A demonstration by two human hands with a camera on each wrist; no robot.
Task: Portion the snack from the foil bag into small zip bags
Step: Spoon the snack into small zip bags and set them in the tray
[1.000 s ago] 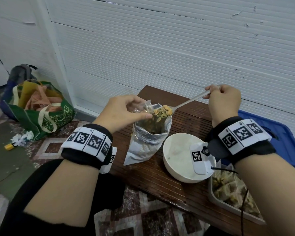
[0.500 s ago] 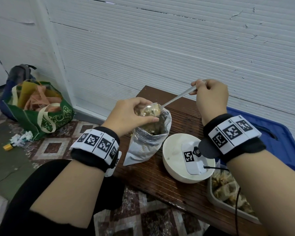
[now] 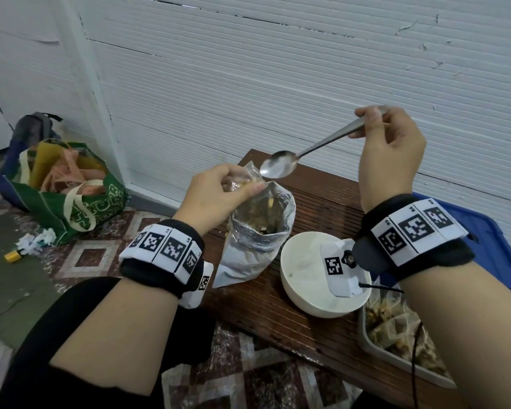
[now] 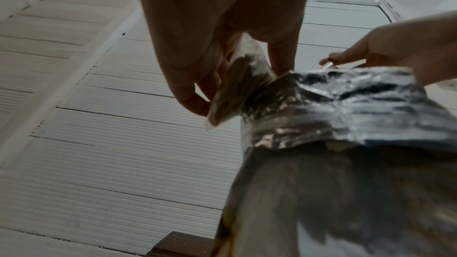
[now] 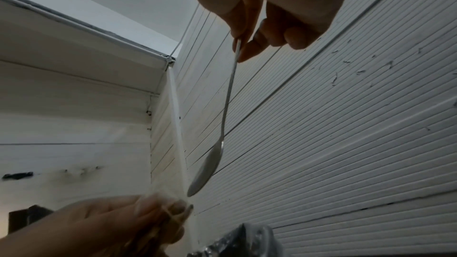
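1. The small zip bag [image 3: 250, 180] hangs partly filled from the left hand [image 3: 216, 196], whose fingertips pinch it near its mouth, directly above the open foil bag [image 3: 257, 234] that stands on the wooden table [image 3: 278, 317].
2. The right hand [image 3: 390, 154] grips the handle end of a metal spoon [image 3: 278, 168]; its bowl looks empty and hovers just above the zip bag's mouth.
3. Judged from this, the step in hand is another scoop — the person should dip the spoon into the foil bag, take a modest load, and tip it low into the mouth so that strays drop back into the foil bag.
4. The left hand does well to keep the mouth pulled open and level; a slack pinch would let it fold shut.
5. A white bowl [image 3: 307, 270] sits beside the foil bag, and a tray [image 3: 366, 340] of filled bags lies at the right.
6. Writing — the green tote [image 3: 98, 208] on the floor bears pale lettering, too distorted to read; the wristbands carry only square coded markers. No brand shows on the foil bag.
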